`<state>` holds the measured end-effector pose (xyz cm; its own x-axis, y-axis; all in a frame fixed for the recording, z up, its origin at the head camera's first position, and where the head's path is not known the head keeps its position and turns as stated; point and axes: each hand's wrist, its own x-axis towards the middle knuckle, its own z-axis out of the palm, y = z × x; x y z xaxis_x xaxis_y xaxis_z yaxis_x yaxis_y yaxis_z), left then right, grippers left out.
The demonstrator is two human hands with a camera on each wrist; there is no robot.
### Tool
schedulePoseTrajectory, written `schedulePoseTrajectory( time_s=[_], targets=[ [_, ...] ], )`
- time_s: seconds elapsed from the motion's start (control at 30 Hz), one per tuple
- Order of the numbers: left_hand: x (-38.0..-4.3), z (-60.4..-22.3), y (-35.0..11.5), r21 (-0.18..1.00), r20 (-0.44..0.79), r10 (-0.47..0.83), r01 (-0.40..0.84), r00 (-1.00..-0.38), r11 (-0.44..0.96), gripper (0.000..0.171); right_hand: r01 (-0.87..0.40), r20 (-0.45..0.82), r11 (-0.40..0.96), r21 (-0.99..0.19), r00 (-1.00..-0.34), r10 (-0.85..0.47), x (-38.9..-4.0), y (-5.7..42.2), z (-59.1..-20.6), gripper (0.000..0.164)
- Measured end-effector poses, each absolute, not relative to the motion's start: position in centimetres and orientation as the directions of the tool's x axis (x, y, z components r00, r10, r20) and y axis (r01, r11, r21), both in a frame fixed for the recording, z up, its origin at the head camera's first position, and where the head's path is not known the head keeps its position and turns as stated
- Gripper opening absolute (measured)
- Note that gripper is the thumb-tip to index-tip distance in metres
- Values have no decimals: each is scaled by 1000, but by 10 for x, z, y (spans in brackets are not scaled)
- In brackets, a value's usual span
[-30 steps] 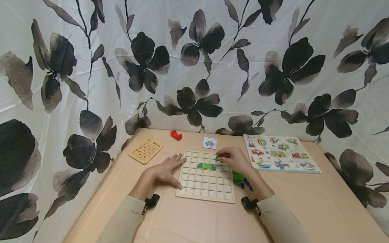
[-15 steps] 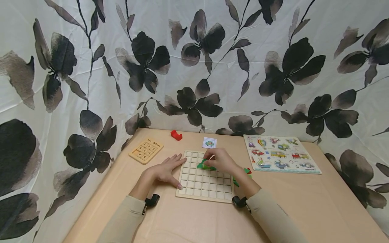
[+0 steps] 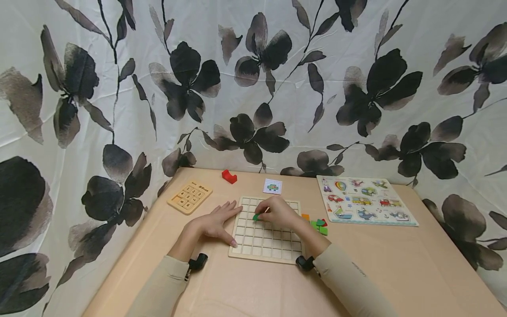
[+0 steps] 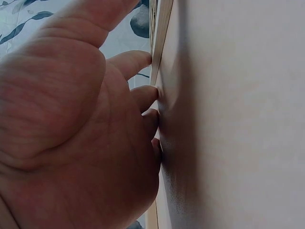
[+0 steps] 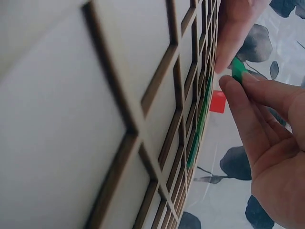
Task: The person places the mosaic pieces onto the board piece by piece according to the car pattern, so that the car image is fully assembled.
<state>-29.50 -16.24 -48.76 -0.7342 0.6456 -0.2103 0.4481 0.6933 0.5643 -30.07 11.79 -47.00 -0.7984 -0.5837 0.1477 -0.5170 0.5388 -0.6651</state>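
Right hand (image 3: 277, 212) pinching a green piece (image 5: 238, 69), left hand (image 3: 214, 223) spread at the grid board (image 3: 266, 252), green strip (image 5: 199, 126) on it clear from right wrist, mostly hand-covered in head view

Tiles (image 3: 189, 197) in the wooden number board (image 3: 206, 192) carry small digits, seemingly 1, 2 and 3 among them; its frame lettering is too small to read.

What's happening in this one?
A person is working at a wooden grid board. Their right hand pinches a green piece above it; their left hand is spread at its left edge. A green strip shows on the board, and loose coloured pieces lie to its right.
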Motion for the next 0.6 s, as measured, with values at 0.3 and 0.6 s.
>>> schedulePoseTrajectory(
  time_s=[0.3,0.6],
  targets=[
    [-296,-490,-163,565,-212,646,448,-733,693,124,-501,99,561,-659,-797,-596,-300,108,-471,7],
    [-298,-492,-162,555,-203,652,462,-731,692,124,-523,84,581,-624,-784,-615,-300,101,-473,6]
  ],
)
